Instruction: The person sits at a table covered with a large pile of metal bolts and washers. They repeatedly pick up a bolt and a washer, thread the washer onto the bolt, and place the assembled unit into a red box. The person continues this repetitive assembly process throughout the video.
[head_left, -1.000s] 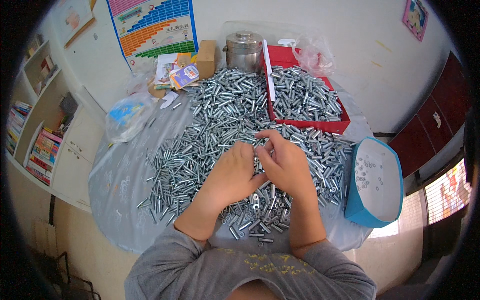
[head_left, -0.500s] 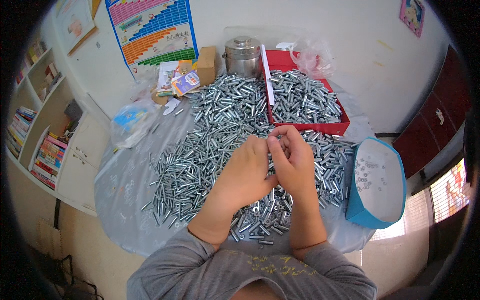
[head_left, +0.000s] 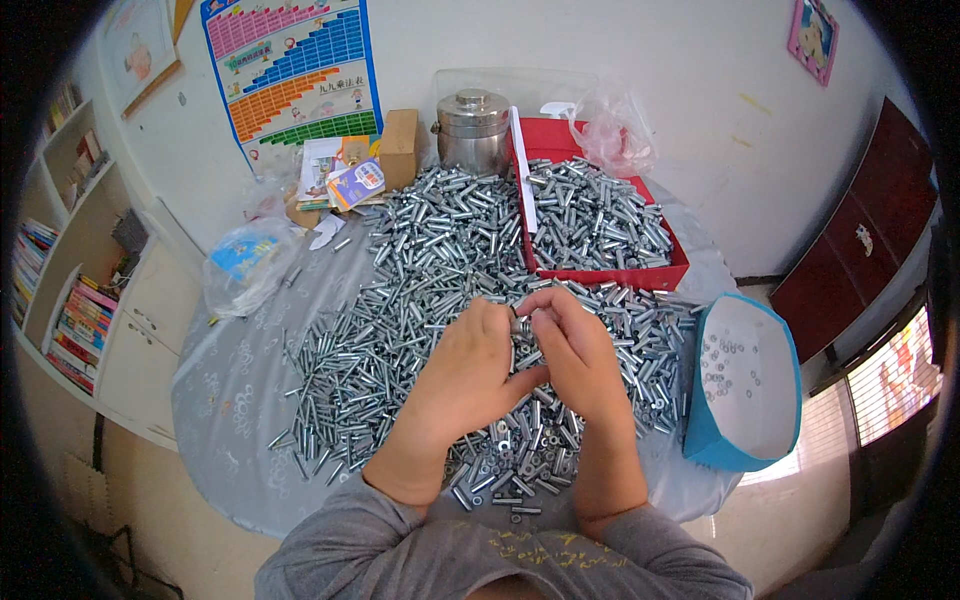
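In the head view, the left hand (head_left: 467,362) shows mostly its back, and its finger ends bend down out of sight, so I cannot tell if it grasps something of its own. The right hand (head_left: 578,365) is closed, with thumb and forefinger pinching a small metal part (head_left: 521,327) at the meeting point of both hands. Only a shiny bit of this part is seen; its full shape is covered by the fingers, and the palms are hidden too. The forearms cover some of the pile (head_left: 400,325) under the grip, and the picture's lower edge cuts off the grey shirt (head_left: 340,540).

The pile is of smooth, silvery metal cylinders, lying in all directions below and around the grip; nearer to the body, flat rings (head_left: 537,470) mix among them. Beyond the grip, slightly to its right, a red box (head_left: 612,276) with straight walls is filled with similar cylinders. To the right of the grip stands a blue bin (head_left: 707,440), pale inside, with small rings (head_left: 728,365) there, too tiny to make out well. Far ahead are a rounded steel pot (head_left: 473,138) and a brown carton (head_left: 399,150); ahead and left, a wrinkled, see-through bag (head_left: 245,265) lies on the grey cloth (head_left: 235,430).
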